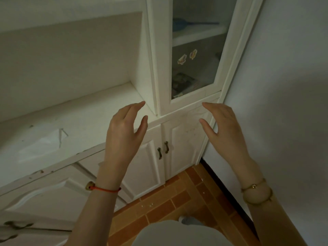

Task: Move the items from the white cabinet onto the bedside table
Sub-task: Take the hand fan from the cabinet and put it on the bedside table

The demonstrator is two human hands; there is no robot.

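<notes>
The white cabinet stands tall, straight up in front of both hands, and it leans a little to the right in the picture. Its glass door is above the right hand. Behind the glass, up and away from the right hand, a blue thing with a long handle lies flat on a shelf, the handle pointing right. Lower down, just above the gap between the hands, a flat dark thing like a book lies at the bottom of that part. It is too blurry to tell more.

The left hand is held up with the palm facing right. Its fingers are open and bent a little, and it holds nothing. The right hand faces it, palm to the left, fingers open too, and it is empty. The hands are apart, with two small dark handles below and between them. A red string is on the left wrist. Bracelets are on the right wrist.
</notes>
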